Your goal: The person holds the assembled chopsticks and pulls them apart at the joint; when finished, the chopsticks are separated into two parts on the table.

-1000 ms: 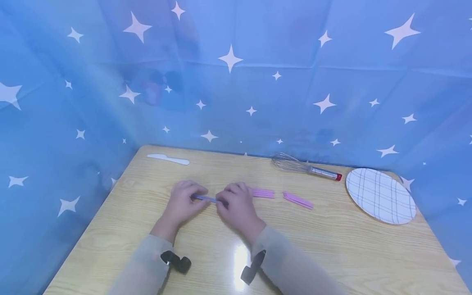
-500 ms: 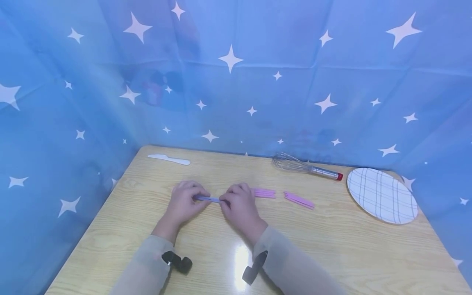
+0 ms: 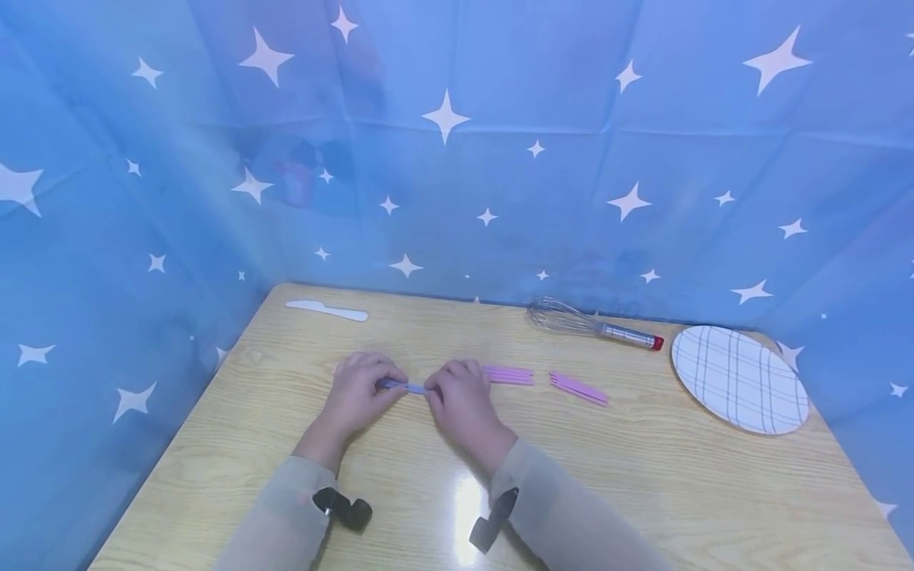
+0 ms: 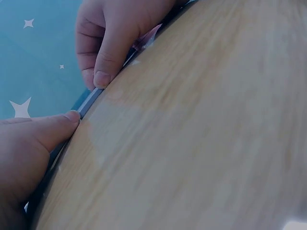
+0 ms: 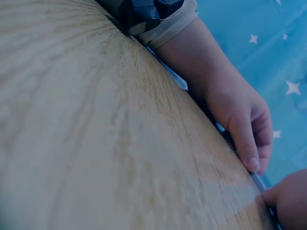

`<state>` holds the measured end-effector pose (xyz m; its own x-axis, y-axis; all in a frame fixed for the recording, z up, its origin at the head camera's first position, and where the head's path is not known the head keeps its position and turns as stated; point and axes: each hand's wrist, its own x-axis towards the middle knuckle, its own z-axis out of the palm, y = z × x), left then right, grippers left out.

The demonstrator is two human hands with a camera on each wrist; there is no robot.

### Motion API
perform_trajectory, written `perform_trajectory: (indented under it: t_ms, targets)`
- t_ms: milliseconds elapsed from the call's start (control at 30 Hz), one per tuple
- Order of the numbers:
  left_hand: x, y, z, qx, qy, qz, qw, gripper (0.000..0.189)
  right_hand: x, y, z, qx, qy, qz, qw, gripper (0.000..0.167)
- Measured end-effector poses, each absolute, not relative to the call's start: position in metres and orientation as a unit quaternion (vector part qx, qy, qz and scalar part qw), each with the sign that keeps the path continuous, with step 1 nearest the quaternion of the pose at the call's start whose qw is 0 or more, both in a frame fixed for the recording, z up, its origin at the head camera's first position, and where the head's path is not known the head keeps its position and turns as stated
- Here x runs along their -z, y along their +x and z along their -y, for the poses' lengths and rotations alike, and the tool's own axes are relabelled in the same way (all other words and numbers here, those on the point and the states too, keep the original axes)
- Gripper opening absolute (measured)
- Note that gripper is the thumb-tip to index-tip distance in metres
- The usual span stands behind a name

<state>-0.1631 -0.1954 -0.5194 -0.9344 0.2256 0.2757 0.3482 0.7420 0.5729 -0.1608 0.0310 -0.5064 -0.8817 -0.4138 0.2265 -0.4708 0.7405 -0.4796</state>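
Note:
Thin blue sticks (image 3: 416, 388) lie low over the table between my two hands, with only a short stretch showing. My left hand (image 3: 359, 388) pinches their left end between thumb and fingers. At the right end, the thumb and fingers of my right hand (image 3: 462, 400) close on them. In the left wrist view, a blue stick (image 4: 89, 102) runs along the tabletop from thumb to thumb. Just beyond my right hand are pink sticks (image 3: 510, 375) lying side by side, partly covered by that hand. A second small group of pink sticks (image 3: 578, 388) lies at a slant farther right.
A white knife (image 3: 327, 309) lies at the back left of the wooden table (image 3: 571, 484). Toward the back right is a wire whisk (image 3: 628, 335) with a red-tipped handle. Beside it sits a white checked plate (image 3: 739, 379). A blue star-patterned curtain (image 3: 571, 174) hangs behind.
Both hands have shifted very slightly to the right and keep hold of the blue sticks. The pink sticks, knife, whisk and plate stay put.

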Motion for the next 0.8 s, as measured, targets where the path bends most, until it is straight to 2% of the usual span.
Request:
perform_trajectory:
  t_ms: [333,800]
  targets:
    - [0.5204,-0.1628,0.1958,0.33,-0.153,0.926,0.101,0.01,0.5087,-0.1617,-0.0311,-0.274,0.242,0.93,0.046,0.005]
    - [0.5202,-0.1606,0.1935,0.375,-0.173,0.899,0.143,0.008,0.5102,-0.1609,-0.0318,-0.276,0.27,0.92,0.07,0.009]
